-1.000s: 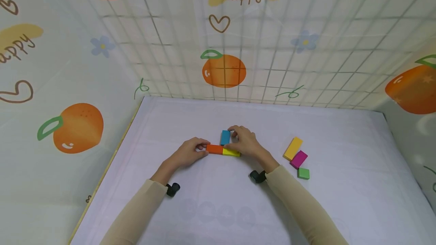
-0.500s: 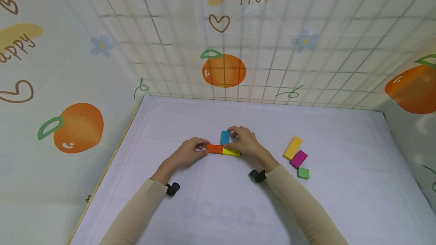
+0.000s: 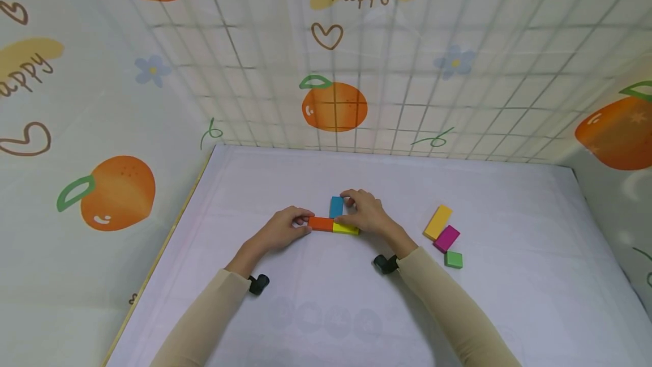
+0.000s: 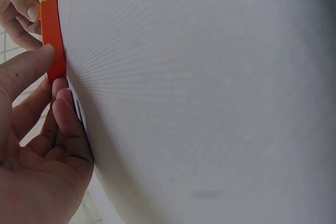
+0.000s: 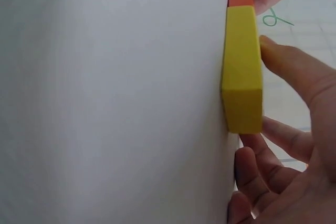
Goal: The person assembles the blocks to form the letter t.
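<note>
On the white tabletop point(image 3: 316, 276) an orange-red block point(image 3: 321, 223) lies end to end with a yellow block point(image 3: 346, 229). A blue block point(image 3: 336, 207) stretches away from the far side of this row, near the joint. My left hand point(image 3: 281, 226) pinches the orange-red block's left end, thumb on it and fingers curled at the end. My right hand point(image 3: 368, 212) spans the blue block, index fingertip at its far right corner and thumb tip at its near end, over the yellow block. In the right wrist view, the yellow block point(image 5: 243, 66) hides the blue one.
Off to the right lie an orange-yellow block point(image 3: 438, 222), a magenta block point(image 3: 447, 239) and a green block point(image 3: 453, 260), close together. A patterned cloth wall point(image 3: 254, 101) rises behind the table's back edge. Black wrist cameras point(image 3: 258, 284) sit at both cuffs.
</note>
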`<state>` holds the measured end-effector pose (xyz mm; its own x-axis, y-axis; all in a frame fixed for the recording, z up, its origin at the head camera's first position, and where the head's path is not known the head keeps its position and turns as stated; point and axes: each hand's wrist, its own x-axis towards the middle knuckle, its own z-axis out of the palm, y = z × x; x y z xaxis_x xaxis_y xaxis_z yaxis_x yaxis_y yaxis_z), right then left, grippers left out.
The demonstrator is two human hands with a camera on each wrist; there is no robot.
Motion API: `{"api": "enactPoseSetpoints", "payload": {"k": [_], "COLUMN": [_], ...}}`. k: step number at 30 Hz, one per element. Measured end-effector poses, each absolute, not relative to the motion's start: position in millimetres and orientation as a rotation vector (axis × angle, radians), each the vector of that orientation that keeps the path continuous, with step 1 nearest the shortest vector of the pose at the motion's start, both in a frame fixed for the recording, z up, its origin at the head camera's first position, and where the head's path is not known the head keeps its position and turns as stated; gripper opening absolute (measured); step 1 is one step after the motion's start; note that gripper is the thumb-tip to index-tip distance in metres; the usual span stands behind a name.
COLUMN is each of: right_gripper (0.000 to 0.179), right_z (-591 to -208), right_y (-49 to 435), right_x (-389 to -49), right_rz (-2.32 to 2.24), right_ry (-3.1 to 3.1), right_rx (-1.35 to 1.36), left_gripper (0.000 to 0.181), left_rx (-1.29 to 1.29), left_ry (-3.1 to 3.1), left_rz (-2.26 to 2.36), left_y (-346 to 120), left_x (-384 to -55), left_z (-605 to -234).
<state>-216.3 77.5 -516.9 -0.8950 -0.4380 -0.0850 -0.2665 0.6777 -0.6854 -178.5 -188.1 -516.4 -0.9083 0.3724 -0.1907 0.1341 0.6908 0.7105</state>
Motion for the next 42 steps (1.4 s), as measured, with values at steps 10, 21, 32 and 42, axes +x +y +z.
{"api": "enactPoseSetpoints", "payload": {"k": [10,21,32,42], "right_gripper": [0.067,0.067,0.062,0.057], "right_z": [-514,-495,-482,-477], "right_y": [81,104,143,173], "right_x": [-214,-199,-175,-154], "right_rz": [-1.054,-1.18,-1.216,-1.31], "right_ry": [2.626,2.656,2.789,2.876], "right_rx": [-0.534,-0.44,-0.42,-0.414], "left_gripper": [0.032,0.034,0.034,0.034], "left_rx": [0.394,0.375,0.381,0.37], "left_ry": [2.58,2.591,2.6,2.598], "left_rz": [1.059,1.033,1.033,1.041], "left_y": [-187,-187,-186,-185], "left_x": [-178,-176,-175,-176], "left_z": [-516,-515,-514,-514]}}
